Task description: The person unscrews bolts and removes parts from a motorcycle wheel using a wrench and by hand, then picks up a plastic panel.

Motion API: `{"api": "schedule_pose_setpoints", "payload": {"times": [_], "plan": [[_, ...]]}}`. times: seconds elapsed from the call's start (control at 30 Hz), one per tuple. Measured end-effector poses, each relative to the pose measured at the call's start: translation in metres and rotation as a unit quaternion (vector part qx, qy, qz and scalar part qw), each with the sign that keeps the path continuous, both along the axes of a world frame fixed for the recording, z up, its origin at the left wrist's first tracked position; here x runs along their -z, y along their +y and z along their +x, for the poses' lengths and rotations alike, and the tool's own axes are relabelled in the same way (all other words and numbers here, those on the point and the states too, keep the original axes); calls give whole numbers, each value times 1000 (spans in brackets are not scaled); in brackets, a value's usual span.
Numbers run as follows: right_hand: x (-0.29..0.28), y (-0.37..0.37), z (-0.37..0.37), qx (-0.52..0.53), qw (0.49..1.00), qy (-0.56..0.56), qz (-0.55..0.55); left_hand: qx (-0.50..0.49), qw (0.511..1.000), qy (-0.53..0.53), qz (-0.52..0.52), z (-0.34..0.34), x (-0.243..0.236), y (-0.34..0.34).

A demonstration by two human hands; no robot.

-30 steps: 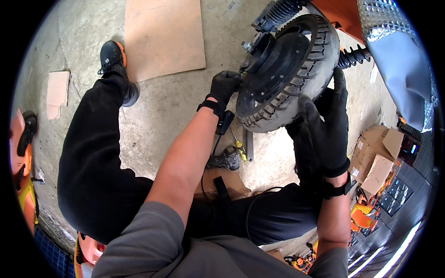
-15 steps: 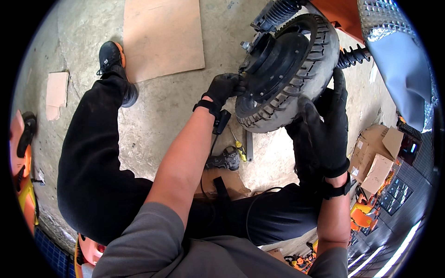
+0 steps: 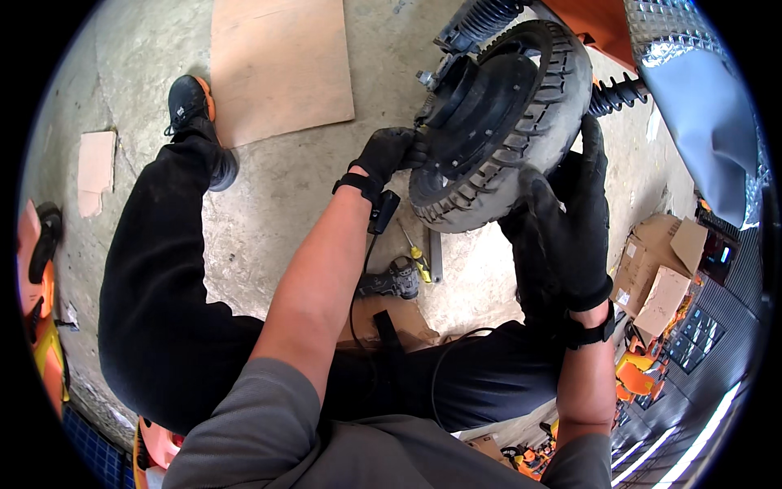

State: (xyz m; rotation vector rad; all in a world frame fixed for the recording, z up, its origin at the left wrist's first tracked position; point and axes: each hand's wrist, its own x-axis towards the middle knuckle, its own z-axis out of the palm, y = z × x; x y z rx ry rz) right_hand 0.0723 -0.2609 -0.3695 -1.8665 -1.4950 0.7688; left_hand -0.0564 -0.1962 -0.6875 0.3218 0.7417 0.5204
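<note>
A wheel with a knobbly, worn grey tyre (image 3: 555,106) and a black hub (image 3: 489,114) stands tilted in front of me, fixed between two coil-spring shock absorbers. At the hub's lower left side, my gloved left hand (image 3: 391,155) has its fingers curled in a pinch beside the brake drum. Whatever those fingers hold is hidden or too small to name. On the tyre's right side, my gloved right hand (image 3: 570,236) is open, fingers pointing up along the rubber and thumb apart. The near shock spring (image 3: 617,95) lies just beyond its fingertips.
A black power tool (image 3: 395,279), a yellow-handled screwdriver (image 3: 419,261) and a grey metal bar (image 3: 436,257) lie on the floor between my legs. A large cardboard sheet (image 3: 281,65) lies at the far left. An open cardboard box (image 3: 652,265) stands at right.
The view has shifted slightly, so most things sit a little further left. My left hand stays pinched by the hub and my right hand stays along the tyre.
</note>
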Motion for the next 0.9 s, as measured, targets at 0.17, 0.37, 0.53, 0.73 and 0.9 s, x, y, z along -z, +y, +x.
{"api": "schedule_pose_setpoints", "payload": {"times": [0.17, 0.37, 0.53, 0.73, 0.9], "plan": [[5, -1, 5, -17, 1000, -7, 26, -16, 1000, 25, -8, 4, -2, -1], [-2, -1, 1, -6, 1000, 13, -16, -47, 998, 38, -8, 6, 0, -3], [-1, -1, 4, -18, 1000, 0, -3, -89, 992, 80, 30, 12, 7, -8], [1, -2, 5, -18, 1000, -5, -1, -82, 951, 242, 173, 17, -19, -8], [5, -2, 7, -24, 999, -38, 22, -87, 976, 158, 119, 10, -9, -6]]}}
